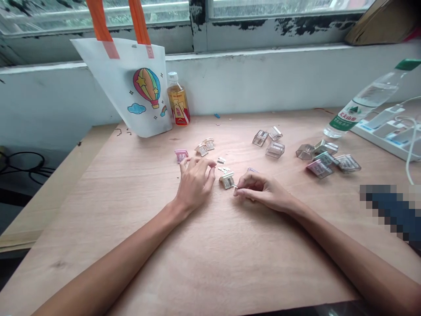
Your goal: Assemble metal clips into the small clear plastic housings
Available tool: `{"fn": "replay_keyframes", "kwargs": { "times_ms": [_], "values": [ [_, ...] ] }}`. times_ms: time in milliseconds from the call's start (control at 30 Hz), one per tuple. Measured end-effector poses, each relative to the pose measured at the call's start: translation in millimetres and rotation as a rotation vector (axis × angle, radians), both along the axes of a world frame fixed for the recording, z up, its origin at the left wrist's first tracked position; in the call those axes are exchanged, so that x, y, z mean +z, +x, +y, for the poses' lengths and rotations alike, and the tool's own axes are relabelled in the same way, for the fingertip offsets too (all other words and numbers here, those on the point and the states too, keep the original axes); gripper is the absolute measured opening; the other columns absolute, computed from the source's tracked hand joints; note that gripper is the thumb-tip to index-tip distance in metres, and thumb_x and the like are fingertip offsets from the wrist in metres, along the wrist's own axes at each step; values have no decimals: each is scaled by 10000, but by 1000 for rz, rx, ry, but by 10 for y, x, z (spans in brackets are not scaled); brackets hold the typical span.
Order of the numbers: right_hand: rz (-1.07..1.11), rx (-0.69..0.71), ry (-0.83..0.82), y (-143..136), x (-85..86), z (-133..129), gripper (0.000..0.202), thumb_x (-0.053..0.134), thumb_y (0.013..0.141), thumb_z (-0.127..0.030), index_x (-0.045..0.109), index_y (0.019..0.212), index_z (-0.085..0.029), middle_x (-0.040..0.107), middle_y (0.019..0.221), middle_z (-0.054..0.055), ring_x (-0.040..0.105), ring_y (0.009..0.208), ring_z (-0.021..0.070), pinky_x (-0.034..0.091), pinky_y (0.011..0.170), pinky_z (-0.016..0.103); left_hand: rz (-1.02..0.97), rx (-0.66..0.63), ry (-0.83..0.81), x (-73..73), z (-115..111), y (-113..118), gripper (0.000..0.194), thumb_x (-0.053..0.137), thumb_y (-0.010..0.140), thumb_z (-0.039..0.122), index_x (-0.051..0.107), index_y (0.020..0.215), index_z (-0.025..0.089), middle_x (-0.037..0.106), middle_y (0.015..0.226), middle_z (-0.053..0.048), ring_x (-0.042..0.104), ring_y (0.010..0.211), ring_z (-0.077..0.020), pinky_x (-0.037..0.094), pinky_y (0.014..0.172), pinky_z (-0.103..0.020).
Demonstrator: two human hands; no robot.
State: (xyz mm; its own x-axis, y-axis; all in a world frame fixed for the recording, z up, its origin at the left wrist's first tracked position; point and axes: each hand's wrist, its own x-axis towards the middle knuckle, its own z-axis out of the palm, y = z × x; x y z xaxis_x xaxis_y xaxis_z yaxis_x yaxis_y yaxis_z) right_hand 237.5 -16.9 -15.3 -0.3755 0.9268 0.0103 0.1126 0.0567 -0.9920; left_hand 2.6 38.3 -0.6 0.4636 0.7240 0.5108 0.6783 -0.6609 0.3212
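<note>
My right hand [259,189] is closed in a pinch on a thin, pale sliver [234,186], too small to name. Its tip points at a cream pencil sharpener body [227,180] on the table. My left hand [197,177] rests with its fingers spread and bent, holding nothing. Beyond its fingertips are a pink sharpener body [181,156] and two peach sharpener bodies [201,149]. Small metal blades [221,160] lie between my hands, behind the cream body. A purple piece [252,170] is mostly hidden behind my right hand.
Clear sharpener covers [275,149] and several sharpeners with covers [319,168] stand right of centre. A white bag [115,83] and a drink bottle [178,103] stand at the back left. At the right are a tilted water bottle [362,103], a power strip [388,131] and a pixelated dark object.
</note>
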Motion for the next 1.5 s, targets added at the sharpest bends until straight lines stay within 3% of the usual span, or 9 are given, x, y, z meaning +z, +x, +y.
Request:
{"fn": "replay_keyframes", "kwargs": {
  "times_ms": [267, 433, 567, 767, 900, 1000, 1200, 1367, 1500],
  "values": [
    [121, 11, -99, -10, -18, 10, 256, 742, 893, -408, 631, 985, -197, 776, 999, 82, 761, 734, 189, 608, 647, 313, -4, 111, -48, -20, 41, -3, 104, 510, 1003, 250, 604, 1039, 225, 744, 1089, -29, 606, 1095, -252, 253, 1117, -499],
    [144, -101, -56, -31, -28, 26, 533, 726, 906, -416, 503, 1367, -267, 788, 952, 45, 725, 604, 166, 566, 553, 290, 3, 11, -89, -16, 42, -11, 140, 473, 1023, 266, 598, 1069, 222, 738, 1111, -34, 612, 1105, -238, 281, 1099, -463],
    [87, -267, 47, -35, -27, 37, 316, 698, 919, -448, 669, 1106, -195, 776, 1025, 78, 699, 627, 134, 510, 542, 258, -33, -69, -157, 24, 21, -21, 174, 438, 1042, 257, 606, 1053, 212, 750, 1000, -17, 659, 975, -205, 330, 1029, -421],
    [56, -408, 174, -16, 25, 21, 259, 683, 917, -458, 646, 942, -204, 722, 1177, 90, 678, 797, 170, 494, 568, 270, 16, -93, -123, 35, 1, -22, 218, 458, 1044, 310, 633, 979, 199, 748, 966, -29, 659, 876, -194, 351, 999, -409],
    [-16, -459, 220, -36, 49, 10, 244, 715, 889, -446, 685, 876, -204, 692, 921, 45, 610, 777, 162, 497, 654, 289, 51, -112, -102, 10, 5, -10, 202, 462, 1040, 296, 637, 1011, 199, 750, 976, -35, 654, 890, -200, 360, 994, -408],
    [42, -415, 150, -79, 45, 0, 277, 723, 878, -467, 661, 879, -197, 665, 782, 27, 594, 679, 150, 491, 606, 289, 68, -136, -119, 5, 10, -5, 194, 459, 1038, 293, 628, 1053, 201, 752, 1001, -35, 660, 918, -201, 357, 991, -402],
    [11, -260, 107, -112, -2, -24, 287, 684, 915, -463, 697, 996, -188, 730, 849, 58, 630, 675, 164, 508, 604, 309, 141, -188, -119, 33, -5, 5, 230, 444, 1048, 331, 622, 1093, 193, 756, 1021, -45, 668, 941, -206, 355, 975, -396],
    [-138, -305, 169, -139, 20, -50, 247, 683, 917, -434, 774, 1014, -226, 736, 940, 52, 621, 784, 181, 465, 665, 306, 214, -233, -43, 36, -12, 6, 253, 470, 1045, 358, 655, 1050, 186, 751, 1065, -65, 664, 971, -213, 351, 972, -399],
    [-61, -352, 64, -232, 113, -97, 274, 714, 881, -468, 778, 935, -207, 658, 743, 17, 531, 645, 147, 390, 580, 284, 139, -239, -71, 25, -1, -15, 247, 484, 1046, 333, 686, 1030, 193, 770, 1022, -44, 673, 904, -187, 365, 962, -387]
  ]
}}
